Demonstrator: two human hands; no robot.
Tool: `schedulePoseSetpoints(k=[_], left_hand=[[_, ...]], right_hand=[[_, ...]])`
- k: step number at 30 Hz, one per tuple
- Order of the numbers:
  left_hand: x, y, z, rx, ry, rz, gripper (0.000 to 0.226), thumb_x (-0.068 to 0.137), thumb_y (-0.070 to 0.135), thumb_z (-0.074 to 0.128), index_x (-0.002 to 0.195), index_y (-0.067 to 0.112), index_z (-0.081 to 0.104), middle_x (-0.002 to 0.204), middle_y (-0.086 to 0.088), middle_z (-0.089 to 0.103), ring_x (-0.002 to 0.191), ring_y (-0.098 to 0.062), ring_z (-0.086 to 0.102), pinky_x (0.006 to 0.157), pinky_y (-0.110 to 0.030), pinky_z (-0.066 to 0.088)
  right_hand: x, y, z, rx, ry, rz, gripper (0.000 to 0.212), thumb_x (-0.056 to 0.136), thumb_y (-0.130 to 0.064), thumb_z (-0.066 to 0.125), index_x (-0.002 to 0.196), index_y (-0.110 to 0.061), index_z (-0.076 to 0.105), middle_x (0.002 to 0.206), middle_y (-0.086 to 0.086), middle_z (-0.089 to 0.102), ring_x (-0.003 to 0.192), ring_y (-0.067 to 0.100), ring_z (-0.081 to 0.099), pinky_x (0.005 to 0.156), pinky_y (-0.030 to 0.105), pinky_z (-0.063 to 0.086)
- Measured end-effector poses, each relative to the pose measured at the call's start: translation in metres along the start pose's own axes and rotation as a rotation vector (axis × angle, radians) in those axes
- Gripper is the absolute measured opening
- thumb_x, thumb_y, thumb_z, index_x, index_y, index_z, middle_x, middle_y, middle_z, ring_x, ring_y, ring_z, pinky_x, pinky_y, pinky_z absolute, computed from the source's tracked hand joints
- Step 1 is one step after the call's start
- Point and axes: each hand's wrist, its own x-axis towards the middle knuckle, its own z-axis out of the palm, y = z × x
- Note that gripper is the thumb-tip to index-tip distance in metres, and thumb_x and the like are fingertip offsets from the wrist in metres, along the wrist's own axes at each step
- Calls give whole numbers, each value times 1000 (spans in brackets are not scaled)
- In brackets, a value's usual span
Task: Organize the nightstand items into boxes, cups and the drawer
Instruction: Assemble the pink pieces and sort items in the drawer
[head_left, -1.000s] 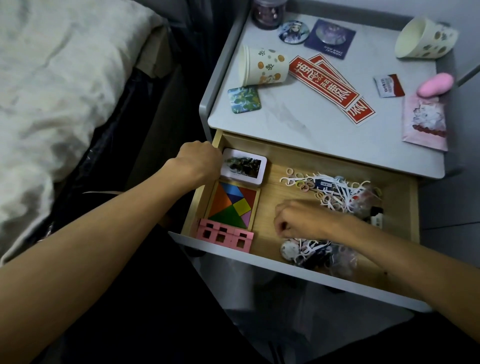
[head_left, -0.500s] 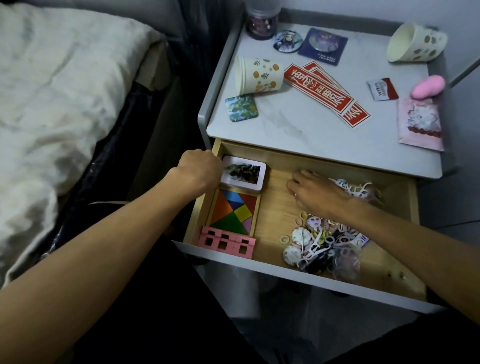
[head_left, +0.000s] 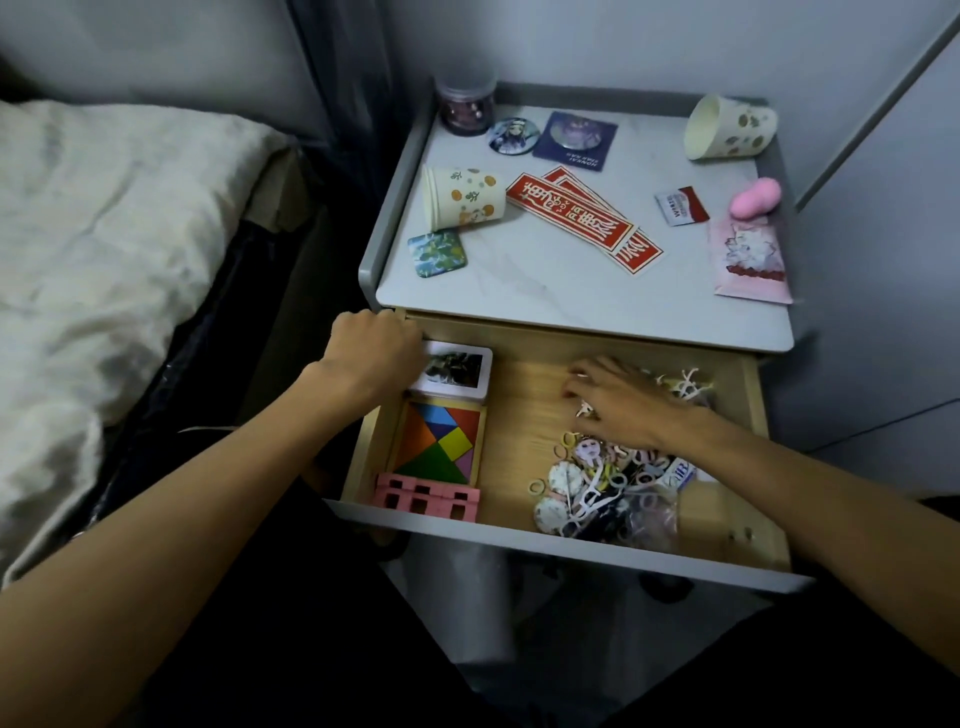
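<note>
The nightstand drawer (head_left: 524, 421) stands pulled out. My left hand (head_left: 376, 353) is curled at its back left corner, over the drawer's side wall and the edge of a white picture box (head_left: 460, 371); what it grips is hidden. My right hand (head_left: 618, 400) lies with fingers spread on a loose pile of white floss picks, small rings and badges (head_left: 602, 483) on the drawer's right half. A coloured tangram tray (head_left: 441, 441) and a pink slotted block (head_left: 426, 496) sit at the left.
On the nightstand top (head_left: 545, 280) lie two tipped paper cups (head_left: 462, 197) (head_left: 730, 127), red strips (head_left: 576, 223), a jar (head_left: 465, 106), round and square badges, a sachet, a pink packet (head_left: 750, 260) and a pink toy. The bed (head_left: 104, 260) is at the left.
My right hand has moved from the front of the pile toward the back of the drawer and lies flatter. The left hand stays at the corner. The camera has tilted up.
</note>
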Motion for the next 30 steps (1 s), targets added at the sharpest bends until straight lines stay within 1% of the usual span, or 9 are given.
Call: schedulePoseSetpoints(k=[2,5,7,11,16,20,24,27,30], left_hand=[[1,8,-1,-57,-4,0,34,101,43,45,98,15,64,74,2,45,76,-22,58,66,-34,40],[3,15,0,-140,-50,20,36,99,48,49,110,18,65,99,-7,61,95,-28,64,73,-36,41],[3,15,2,-190,-83,26,39,98,51,50,117,20,64,113,-9,64,103,-30,63,80,-38,44],[5,12,9,-238,-111,20,40,97,52,52,119,21,64,113,-7,67,101,-28,65,83,-39,48],[9,11,12,-299,-144,38,38,97,51,52,116,21,65,112,-5,68,100,-26,65,82,-38,50],[11,13,12,-296,-115,59,38,98,50,52,117,20,66,113,-5,69,101,-25,65,77,-35,45],[7,15,11,-258,-87,43,39,99,50,50,117,19,65,112,-7,67,101,-28,64,80,-38,44],[5,13,12,-255,-62,10,36,100,48,49,111,18,65,106,-8,66,96,-29,63,77,-38,42],[3,9,14,-267,-46,-10,35,99,48,49,109,18,65,106,-7,66,96,-30,63,75,-38,38]], right_hand=[[0,-6,3,36,-15,18,50,91,-59,53,129,-26,51,143,2,36,133,22,29,110,40,29],[1,-30,11,41,-4,-57,44,90,-60,53,118,-26,55,131,0,43,124,19,35,108,39,31],[2,-48,16,25,-16,-124,39,91,-58,54,114,-27,57,124,-1,46,119,17,38,110,40,31],[0,-43,24,27,44,-172,19,95,-44,53,104,-28,56,113,-3,50,114,18,43,106,37,32],[-18,-5,24,-23,-30,-181,22,99,-43,51,107,-27,64,103,-8,58,103,11,51,105,34,37],[-23,1,17,-8,-42,-194,16,97,-36,58,93,-23,67,85,-11,54,84,6,49,94,34,47],[-13,-45,10,147,25,-208,14,93,-38,62,100,-26,66,97,-12,56,95,7,52,93,31,47],[-6,-80,11,175,-130,-308,24,94,-37,60,114,-25,63,105,-11,50,100,6,47,86,24,42],[-4,-85,14,85,-203,-380,11,93,-25,62,102,-21,67,106,-7,55,101,9,50,83,26,44]])
